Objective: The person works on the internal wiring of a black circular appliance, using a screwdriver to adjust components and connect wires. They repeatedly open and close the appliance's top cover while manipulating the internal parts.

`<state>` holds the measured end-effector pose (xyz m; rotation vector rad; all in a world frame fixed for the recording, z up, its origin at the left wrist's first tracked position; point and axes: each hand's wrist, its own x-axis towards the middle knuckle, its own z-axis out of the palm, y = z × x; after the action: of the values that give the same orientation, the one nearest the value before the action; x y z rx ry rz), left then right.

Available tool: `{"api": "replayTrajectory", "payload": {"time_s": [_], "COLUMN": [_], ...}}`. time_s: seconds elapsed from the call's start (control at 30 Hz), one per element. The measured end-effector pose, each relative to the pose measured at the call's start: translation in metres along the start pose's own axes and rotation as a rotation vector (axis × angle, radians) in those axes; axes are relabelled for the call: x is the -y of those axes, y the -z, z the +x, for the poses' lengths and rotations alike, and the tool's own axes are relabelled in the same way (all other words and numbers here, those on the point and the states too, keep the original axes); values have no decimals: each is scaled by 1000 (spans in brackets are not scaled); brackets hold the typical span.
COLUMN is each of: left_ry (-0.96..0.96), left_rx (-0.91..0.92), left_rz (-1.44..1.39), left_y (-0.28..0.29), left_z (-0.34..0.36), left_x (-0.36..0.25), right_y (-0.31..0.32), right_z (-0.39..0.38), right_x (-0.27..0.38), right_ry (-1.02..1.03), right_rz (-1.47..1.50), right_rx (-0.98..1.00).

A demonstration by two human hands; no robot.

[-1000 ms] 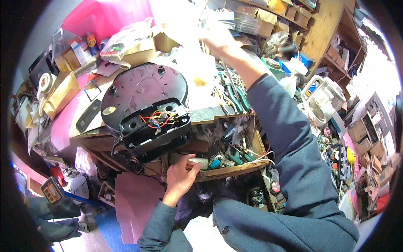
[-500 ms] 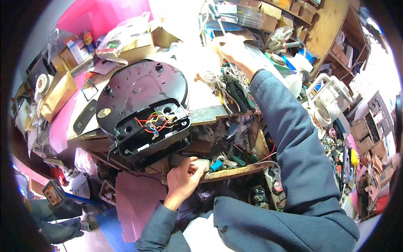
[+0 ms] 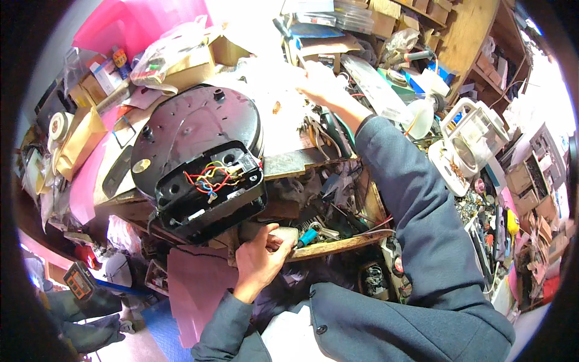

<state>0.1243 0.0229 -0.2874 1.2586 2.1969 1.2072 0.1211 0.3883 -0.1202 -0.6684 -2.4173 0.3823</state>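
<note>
My left hand (image 3: 261, 260) is closed at the left end of an open wooden drawer's front edge (image 3: 338, 248), thumb and fingers pressed together on it. A teal-handled tool (image 3: 307, 237) lies in the drawer beside those fingers. My right hand (image 3: 325, 87) reaches over the far bench, washed out by glare. It grips a screwdriver-like tool (image 3: 290, 40) by its thin shaft, the dark handle pointing up and away. A round black appliance (image 3: 199, 123) lies underside up on the bench, its housing open. Red, yellow and blue wires (image 3: 211, 179) show inside the housing.
Several pliers (image 3: 319, 136) stand bunched beneath my right forearm. The drawer holds jumbled tools and plastic bags. Cardboard boxes (image 3: 187, 69) and a pink sheet (image 3: 139, 27) are at the back left. A white plastic frame (image 3: 476, 133) and piled parts crowd the right.
My right hand has moved slightly left with the tool, whose handle tilts further left. My left hand stays at the drawer. The view has shifted slightly.
</note>
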Motion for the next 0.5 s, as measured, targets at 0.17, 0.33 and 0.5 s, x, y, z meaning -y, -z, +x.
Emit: {"api": "replayTrajectory", "payload": {"time_s": [0.17,0.33,0.5], "left_ry": [51,-98,-240], "left_rx": [-104,-84,-52], "left_rz": [-648,-1338,-1569], "left_y": [4,9,11], "left_z": [6,20,26], "left_x": [7,2,6], "right_y": [1,-13,-20], "right_z": [-13,-37,-66], "right_x": [27,-2,-23], "right_ry": [-14,87,217], "right_rz": [-166,-295,-130], "right_rx": [63,63,-56]}}
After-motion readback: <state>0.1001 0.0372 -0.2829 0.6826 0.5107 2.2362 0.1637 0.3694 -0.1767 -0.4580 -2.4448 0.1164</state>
